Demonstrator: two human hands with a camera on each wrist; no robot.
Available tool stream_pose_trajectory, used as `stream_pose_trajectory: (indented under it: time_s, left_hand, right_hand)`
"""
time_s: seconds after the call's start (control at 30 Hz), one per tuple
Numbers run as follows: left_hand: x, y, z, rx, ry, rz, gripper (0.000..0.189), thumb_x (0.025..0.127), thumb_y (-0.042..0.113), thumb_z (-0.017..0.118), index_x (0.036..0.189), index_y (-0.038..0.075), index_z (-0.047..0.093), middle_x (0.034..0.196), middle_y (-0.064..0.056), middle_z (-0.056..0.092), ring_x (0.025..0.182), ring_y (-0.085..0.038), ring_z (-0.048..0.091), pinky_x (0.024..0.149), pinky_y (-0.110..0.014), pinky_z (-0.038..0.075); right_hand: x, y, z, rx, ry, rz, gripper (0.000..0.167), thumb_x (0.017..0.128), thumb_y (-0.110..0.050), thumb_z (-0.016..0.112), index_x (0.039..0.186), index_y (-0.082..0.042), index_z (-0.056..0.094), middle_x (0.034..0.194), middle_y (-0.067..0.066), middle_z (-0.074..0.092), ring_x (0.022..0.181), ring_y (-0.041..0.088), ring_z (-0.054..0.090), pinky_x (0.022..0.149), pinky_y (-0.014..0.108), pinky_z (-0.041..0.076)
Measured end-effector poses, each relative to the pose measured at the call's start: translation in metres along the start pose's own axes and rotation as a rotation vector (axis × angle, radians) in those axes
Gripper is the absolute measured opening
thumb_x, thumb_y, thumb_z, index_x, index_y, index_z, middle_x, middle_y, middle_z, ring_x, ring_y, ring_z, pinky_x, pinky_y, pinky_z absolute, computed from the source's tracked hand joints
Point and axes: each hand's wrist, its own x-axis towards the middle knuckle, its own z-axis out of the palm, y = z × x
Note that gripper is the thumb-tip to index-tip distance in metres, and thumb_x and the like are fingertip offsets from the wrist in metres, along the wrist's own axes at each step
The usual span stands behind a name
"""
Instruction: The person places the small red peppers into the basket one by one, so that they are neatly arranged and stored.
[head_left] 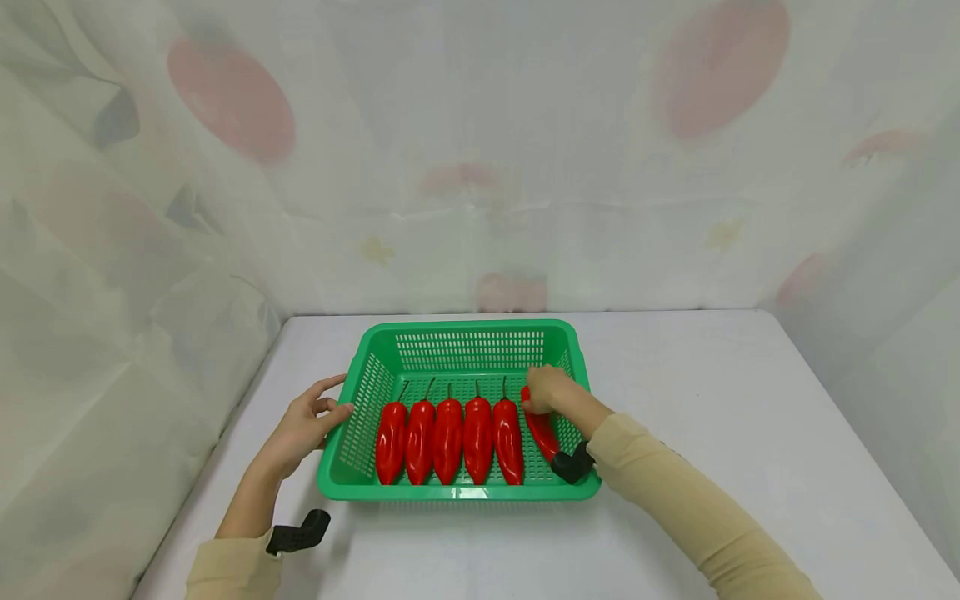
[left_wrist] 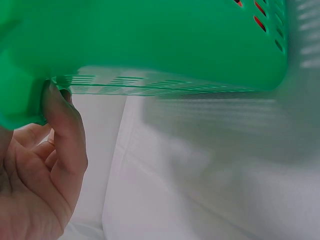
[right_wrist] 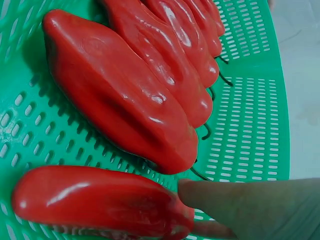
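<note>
A green plastic basket [head_left: 459, 493] with slotted walls sits on the white table. Inside it several red chili peppers [head_left: 448, 440] lie side by side, dark stems toward the far wall. At the basket's right end my right hand [head_left: 553, 390] pinches another red chili pepper [right_wrist: 100, 202] near its stem end, with the tip toward me; my fingers hide its stem. On the other side, my left hand [head_left: 300, 429] grips the basket's left rim between thumb and fingers. The left wrist view shows fingers [left_wrist: 65, 130] bent up against the underside of that rim.
White table surface [head_left: 720, 417] extends to the right of the basket and in front of it. A pale curtain [head_left: 480, 150] with red and yellow prints hangs behind and along the sides. Black wrist mounts [head_left: 298, 533] sit on both sleeves.
</note>
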Motion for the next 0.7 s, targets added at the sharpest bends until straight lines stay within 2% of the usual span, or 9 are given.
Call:
stream_pose_trajectory:
  time_s: [0.1, 0.2, 0.37, 0.5, 0.7]
  left_hand:
    - [-0.0005, 0.0002, -0.0001, -0.001, -0.002, 0.005, 0.062, 0.092, 0.021, 0.056, 0.144, 0.012, 0.024, 0.093, -0.021, 0.054, 0.073, -0.026, 0.066, 0.061, -0.041, 0.057]
    - [-0.0013, 0.0006, 0.0001, 0.002, -0.004, 0.009, 0.062, 0.092, 0.022, 0.057, 0.144, 0.012, 0.024, 0.092, -0.021, 0.054, 0.073, -0.025, 0.066, 0.061, -0.041, 0.057]
    - [-0.0019, 0.0009, 0.0003, 0.001, 0.0, 0.006, 0.063, 0.091, 0.026, 0.058, 0.143, 0.013, 0.026, 0.092, -0.019, 0.054, 0.073, -0.025, 0.067, 0.062, -0.041, 0.057]
    - [-0.0011, 0.0001, 0.001, 0.001, 0.006, 0.0, 0.063, 0.091, 0.027, 0.059, 0.143, 0.014, 0.026, 0.093, -0.019, 0.054, 0.073, -0.024, 0.067, 0.063, -0.041, 0.057]
    - [0.0006, -0.0014, 0.0015, -0.002, 0.006, 0.004, 0.063, 0.091, 0.026, 0.059, 0.143, 0.015, 0.026, 0.094, -0.021, 0.053, 0.073, -0.026, 0.066, 0.063, -0.041, 0.057]
  right_hand:
    - [0.0005, 0.0007, -0.0001, -0.012, 0.046, -0.011, 0.055, 0.085, -0.025, 0.065, 0.128, 0.003, 0.047, 0.109, 0.018, 0.061, 0.101, 0.029, 0.057, 0.091, 0.042, 0.047]
    - [0.0014, 0.0008, 0.0, 0.003, 0.049, -0.017, 0.051, 0.085, -0.024, 0.065, 0.128, -0.003, 0.049, 0.114, 0.017, 0.059, 0.107, 0.03, 0.055, 0.094, 0.043, 0.045]
    - [0.0034, 0.0016, 0.0002, -0.012, 0.041, -0.052, 0.037, 0.086, -0.02, 0.065, 0.12, -0.008, 0.057, 0.111, 0.014, 0.061, 0.106, 0.028, 0.054, 0.091, 0.042, 0.046]
    - [0.0045, 0.0024, 0.0013, -0.027, 0.03, -0.071, 0.034, 0.085, -0.018, 0.064, 0.117, -0.007, 0.06, 0.108, 0.012, 0.062, 0.103, 0.027, 0.055, 0.091, 0.042, 0.046]
    - [0.0061, 0.0023, 0.0011, -0.022, 0.025, -0.075, 0.03, 0.084, -0.021, 0.066, 0.109, -0.004, 0.06, 0.096, 0.01, 0.063, 0.091, 0.024, 0.058, 0.085, 0.039, 0.048]
